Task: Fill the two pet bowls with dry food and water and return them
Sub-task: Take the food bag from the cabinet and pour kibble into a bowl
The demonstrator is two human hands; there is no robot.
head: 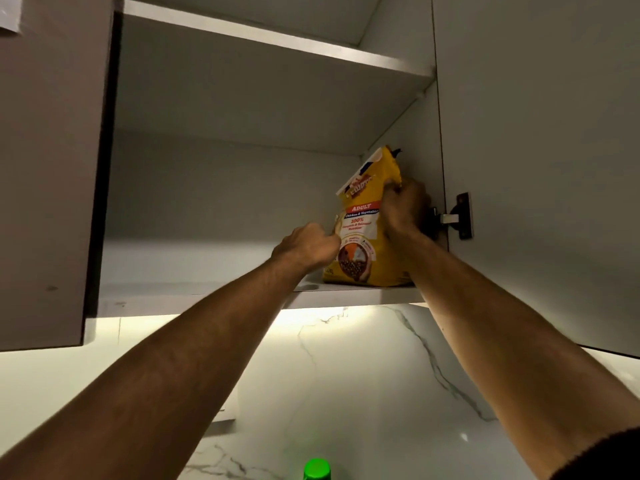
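A yellow bag of dry pet food (363, 223) stands upright on the lowest shelf (346, 296) of an open wall cabinet, near its right side. My left hand (308, 245) grips the bag's left edge about halfway up. My right hand (405, 207) clasps the bag's right side just below the folded top. Both arms reach upward into the cabinet. No pet bowls are in view.
The cabinet's right door (540, 168) stands open with its hinge (457, 216) just right of my right hand; the left door (48, 168) is open too. An upper shelf (277, 36) sits above. A marble backsplash (346, 375) lies below, and a green bottle cap (317, 469) shows at the bottom edge.
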